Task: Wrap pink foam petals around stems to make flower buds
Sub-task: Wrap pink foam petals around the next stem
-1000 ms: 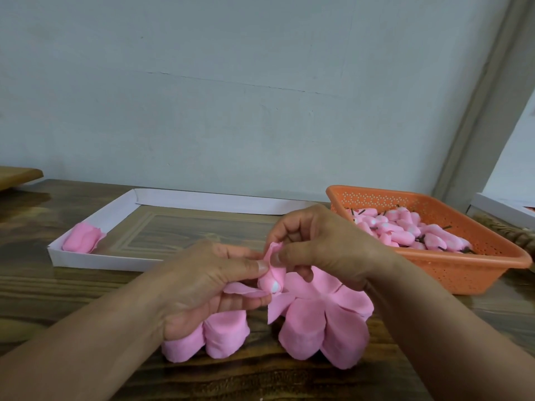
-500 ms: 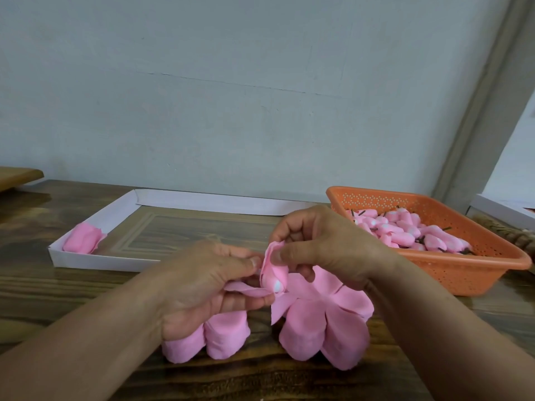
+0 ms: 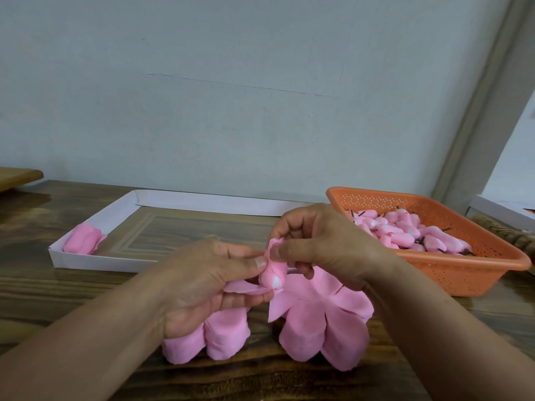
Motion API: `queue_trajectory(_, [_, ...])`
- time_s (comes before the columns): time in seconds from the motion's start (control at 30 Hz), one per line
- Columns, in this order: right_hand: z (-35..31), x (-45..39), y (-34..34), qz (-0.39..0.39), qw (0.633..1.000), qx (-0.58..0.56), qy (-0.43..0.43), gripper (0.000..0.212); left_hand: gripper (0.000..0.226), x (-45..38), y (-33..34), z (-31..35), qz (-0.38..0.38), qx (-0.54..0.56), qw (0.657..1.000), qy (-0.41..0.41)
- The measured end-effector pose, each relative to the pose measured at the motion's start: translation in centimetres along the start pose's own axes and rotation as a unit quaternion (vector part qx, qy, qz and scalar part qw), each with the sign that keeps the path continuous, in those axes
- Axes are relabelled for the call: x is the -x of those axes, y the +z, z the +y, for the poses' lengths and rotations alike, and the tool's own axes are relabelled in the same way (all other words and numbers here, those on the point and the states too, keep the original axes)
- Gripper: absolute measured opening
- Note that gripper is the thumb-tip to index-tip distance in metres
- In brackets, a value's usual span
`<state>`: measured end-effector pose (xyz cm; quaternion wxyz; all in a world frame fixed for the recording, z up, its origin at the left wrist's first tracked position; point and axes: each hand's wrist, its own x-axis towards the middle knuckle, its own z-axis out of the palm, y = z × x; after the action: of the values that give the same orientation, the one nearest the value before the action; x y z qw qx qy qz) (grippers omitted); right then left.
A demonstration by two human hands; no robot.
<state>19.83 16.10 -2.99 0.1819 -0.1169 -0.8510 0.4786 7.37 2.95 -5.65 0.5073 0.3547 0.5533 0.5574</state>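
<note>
1. I see my left hand (image 3: 208, 285) pinching the half-wrapped bud (image 3: 273, 274) – thumb on top, fingers curled beneath.
2. My right hand (image 3: 324, 250) pinches the petal edge (image 3: 275, 244) above it.
3. Loose pink petals (image 3: 321, 322) lie on the surface (image 3: 86, 299) below – finished buds fill the orange basket (image 3: 463, 273).

wall (image 3: 260, 82): pale grey-blue (faint crack line) | table (image 3: 43, 285): dark wood grain
</note>
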Motion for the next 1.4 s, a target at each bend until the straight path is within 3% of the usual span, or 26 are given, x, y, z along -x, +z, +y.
queue_trajectory(0.1, [0.1,0.1,0.1,-0.001,1.0,0.017,0.0,0.011,0.045,-0.1,0.0,-0.2,0.002,-0.001,1.0,0.005])
queue_trajectory(0.43, [-0.4,0.3,0.4,0.002,0.999,0.034,0.029,0.005,0.017,-0.9,0.1,-0.9,0.057,-0.012,0.998,0.0])
queue_trajectory(0.57, [-0.3,0.2,0.6,0.028,0.998,0.043,0.027,0.008,0.018,-1.0,0.1,-1.0,0.068,-0.025,0.997,0.007])
queue_trajectory(0.77, [-0.2,0.1,-0.1,0.05,0.998,0.029,0.035,0.019,0.023,-1.2,-0.3,-0.5,0.079,0.098,0.992,-0.008])
queue_trajectory(0.87, [-0.2,0.1,-0.5,0.059,0.997,0.021,0.038,0.019,0.031,-1.2,-0.4,-0.6,0.052,0.149,0.987,-0.006])
queue_trajectory(1.0, [-0.1,0.1,-0.7,0.073,0.996,0.019,0.039,0.018,0.026,-1.2,-0.2,-0.7,-0.005,0.132,0.991,0.009])
queue_trajectory(1.17, [-0.1,0.1,-1.0,0.077,0.996,0.023,0.034,0.022,0.045,-1.3,-0.4,-0.8,0.012,0.191,0.981,0.001])
queue_trajectory(1.4, [-0.6,0.1,0.1,0.023,0.99,0.139,0.022,0.015,0.039,-1.3,-0.5,-0.9,-0.005,0.09,0.996,0.004])
